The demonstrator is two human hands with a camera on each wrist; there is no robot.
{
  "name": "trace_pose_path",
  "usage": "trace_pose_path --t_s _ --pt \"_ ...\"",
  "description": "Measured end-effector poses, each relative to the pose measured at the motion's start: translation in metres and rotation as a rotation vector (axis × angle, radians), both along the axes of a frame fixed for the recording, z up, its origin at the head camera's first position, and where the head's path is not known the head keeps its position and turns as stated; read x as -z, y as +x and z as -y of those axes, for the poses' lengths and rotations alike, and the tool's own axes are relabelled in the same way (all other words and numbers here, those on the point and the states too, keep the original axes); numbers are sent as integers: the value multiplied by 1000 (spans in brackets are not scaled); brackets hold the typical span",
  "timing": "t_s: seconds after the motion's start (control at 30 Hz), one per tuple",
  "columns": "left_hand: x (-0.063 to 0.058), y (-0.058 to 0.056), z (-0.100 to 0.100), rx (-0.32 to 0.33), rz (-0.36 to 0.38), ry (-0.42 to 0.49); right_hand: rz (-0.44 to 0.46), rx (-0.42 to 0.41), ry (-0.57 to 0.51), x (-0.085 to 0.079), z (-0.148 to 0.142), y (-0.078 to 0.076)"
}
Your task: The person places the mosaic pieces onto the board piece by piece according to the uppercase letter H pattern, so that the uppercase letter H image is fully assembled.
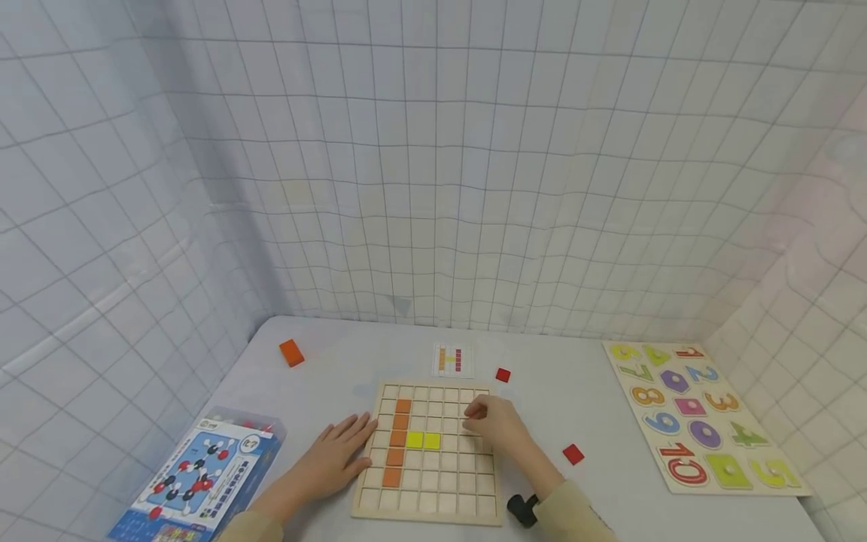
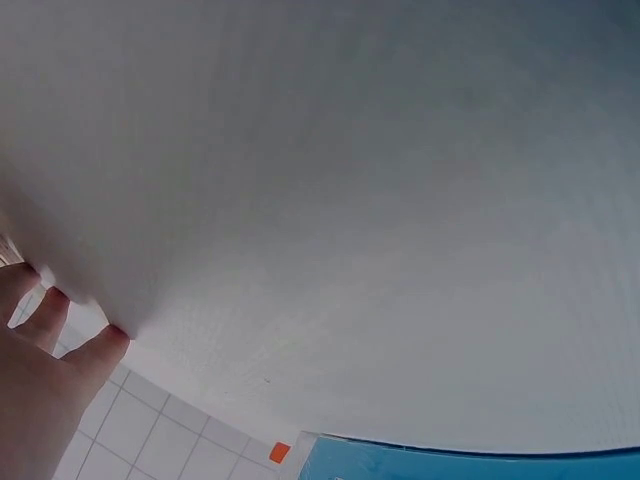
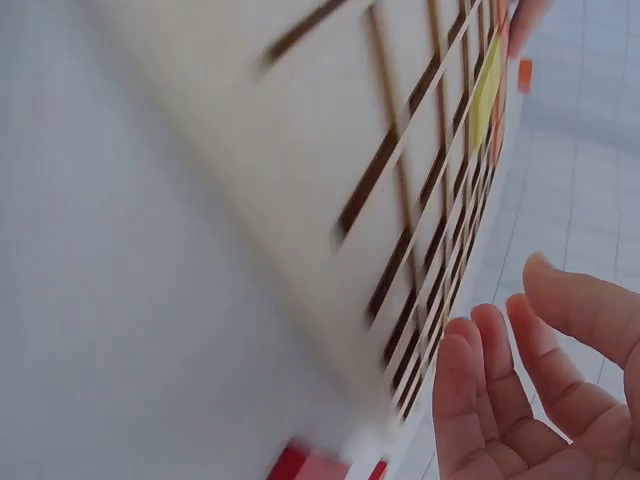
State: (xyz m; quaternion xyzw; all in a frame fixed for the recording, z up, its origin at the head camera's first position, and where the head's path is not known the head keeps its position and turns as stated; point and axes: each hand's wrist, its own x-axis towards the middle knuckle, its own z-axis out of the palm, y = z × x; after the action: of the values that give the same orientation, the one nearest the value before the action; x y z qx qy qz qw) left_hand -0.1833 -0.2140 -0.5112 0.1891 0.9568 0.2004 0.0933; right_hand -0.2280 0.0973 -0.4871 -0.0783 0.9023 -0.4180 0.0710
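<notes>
A wooden grid board (image 1: 436, 508) lies on the table. Several orange tiles (image 1: 396, 457) form a column near its left side, with two yellow tiles (image 1: 423, 440) beside them. My left hand (image 1: 332, 459) lies flat with straight fingers, its fingertips at the board's left edge. Over the right part of the board is my right hand (image 1: 497, 423). In the right wrist view its fingers (image 3: 560, 375) are loosely bent, thumb apart from them, with nothing between. Red tiles sit on the table right of the board, one set (image 1: 573, 453) nearer me and another (image 1: 503, 374) farther back.
A small pattern card (image 1: 453, 360) lies behind the board. Orange tiles (image 1: 292, 352) are at the back left, and a blue-white box (image 1: 196, 478) is at the front left. On the right lies a number puzzle (image 1: 704, 421). A black object (image 1: 521, 510) is near my right forearm.
</notes>
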Motion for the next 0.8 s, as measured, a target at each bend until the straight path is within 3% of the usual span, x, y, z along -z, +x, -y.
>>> trace_pose_path --t_s 0.3,0.6,0.8 --pt "2 0 1 7 -14 4 5 147 -4 7 -46 -7" --pt "3 -1 1 7 -12 6 123 185 -3 14 -68 -12" --pt "2 0 2 14 -10 12 145 164 8 19 -71 -12"
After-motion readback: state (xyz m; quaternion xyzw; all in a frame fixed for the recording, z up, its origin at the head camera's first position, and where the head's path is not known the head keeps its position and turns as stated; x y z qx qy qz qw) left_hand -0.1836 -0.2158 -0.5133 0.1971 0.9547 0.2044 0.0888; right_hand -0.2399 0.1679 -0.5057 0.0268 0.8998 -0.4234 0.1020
